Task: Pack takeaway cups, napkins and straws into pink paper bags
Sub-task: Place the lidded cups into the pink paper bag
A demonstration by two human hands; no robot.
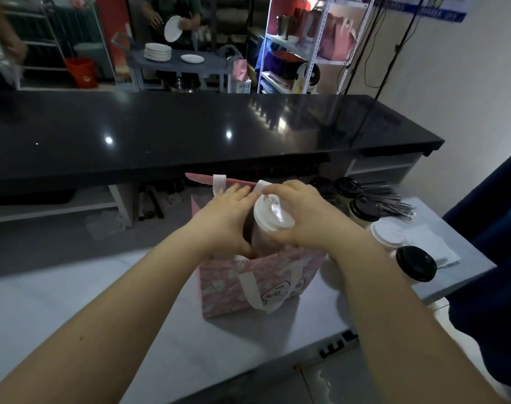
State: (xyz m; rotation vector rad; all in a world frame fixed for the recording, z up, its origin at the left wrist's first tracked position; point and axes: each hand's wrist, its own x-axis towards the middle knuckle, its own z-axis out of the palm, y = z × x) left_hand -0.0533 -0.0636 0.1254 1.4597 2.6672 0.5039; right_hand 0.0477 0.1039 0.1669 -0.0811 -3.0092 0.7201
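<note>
In the head view, the right hand (302, 218) curled round the white-lidded cup (273, 213), held tilted with its base down inside the mouth of the pink bag (248, 282). The left hand (222, 221), fingers fairly straight, lay across that opening beside the cup.

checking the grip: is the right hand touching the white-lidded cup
Touching. The head view shows the right hand with its fingers wrapped round the white-lidded cup just under its lid.
</note>
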